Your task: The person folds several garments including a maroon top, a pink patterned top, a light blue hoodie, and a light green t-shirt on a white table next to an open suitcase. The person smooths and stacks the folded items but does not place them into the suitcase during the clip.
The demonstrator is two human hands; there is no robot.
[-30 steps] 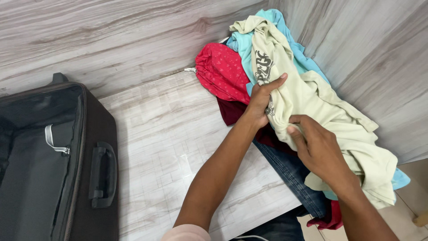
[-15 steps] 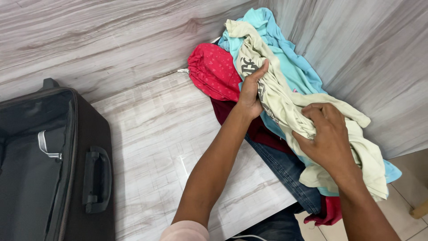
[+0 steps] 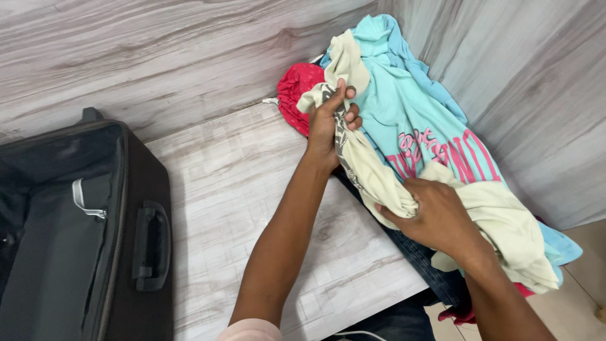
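A cream shirt (image 3: 505, 221) with a dark print lies bunched across a pile of clothes in the corner. My left hand (image 3: 329, 120) grips its upper part near the print. My right hand (image 3: 435, 215) is closed on its gathered middle, lower and to the right. Under it lies a light blue shirt (image 3: 410, 120) with pink lettering. A red garment (image 3: 295, 95) pokes out at the pile's left, and dark jeans (image 3: 435, 265) show beneath at the front.
An open black suitcase (image 3: 126, 252) with a grey lining stands at the left, its side handle (image 3: 151, 246) facing the pile. A pale wood-look platform (image 3: 240, 189) carries everything, with wood-look walls (image 3: 158, 57) behind and at the right.
Both hands have gathered the cream shirt into a bunched strip and pulled it off the light blue shirt, whose pink lettering now shows. The view has shifted right.
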